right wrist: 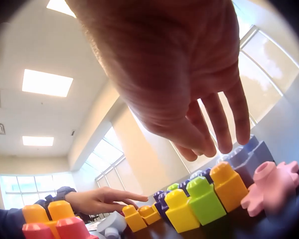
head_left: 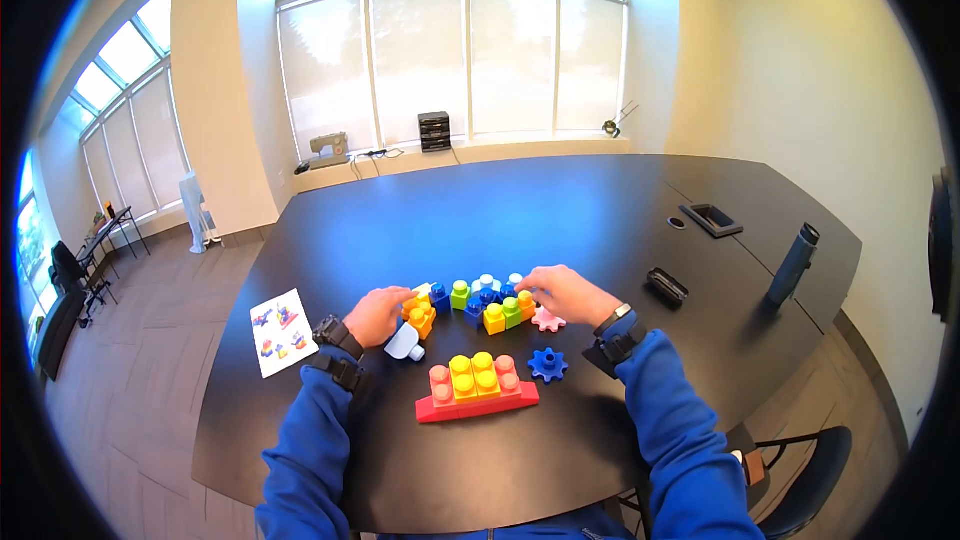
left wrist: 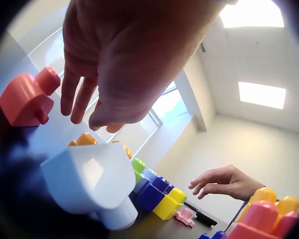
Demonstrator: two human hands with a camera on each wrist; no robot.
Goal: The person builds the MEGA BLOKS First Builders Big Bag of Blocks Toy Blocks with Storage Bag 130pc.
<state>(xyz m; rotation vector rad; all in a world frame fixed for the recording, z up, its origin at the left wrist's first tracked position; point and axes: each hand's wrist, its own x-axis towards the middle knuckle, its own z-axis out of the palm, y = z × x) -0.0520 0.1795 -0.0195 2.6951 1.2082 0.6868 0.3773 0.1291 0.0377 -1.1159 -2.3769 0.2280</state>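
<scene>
My left hand (head_left: pixel 379 315) hangs with relaxed fingers over the left end of the loose blocks, near an orange block (head_left: pixel 420 320) and a light grey-blue block (head_left: pixel 405 343). At the cluster's right end, my right hand (head_left: pixel 572 294) hovers with fingers pointing down, above an orange block (right wrist: pixel 228 186) and a blue-grey block (right wrist: pixel 251 159). Neither hand visibly holds anything. A pink gear (head_left: pixel 548 319) lies below the right hand. Closer to me stands a red base (head_left: pixel 478 405) carrying red and yellow blocks (head_left: pixel 473 377), with a blue gear (head_left: pixel 548 365) beside it.
A printed sheet (head_left: pixel 285 332) with pictures of blocks lies at the left. On the right are a black case (head_left: pixel 667 287), a dark bottle (head_left: pixel 793 265) and a table socket box (head_left: pixel 712 220). A chair (head_left: pixel 815 480) stands at the lower right.
</scene>
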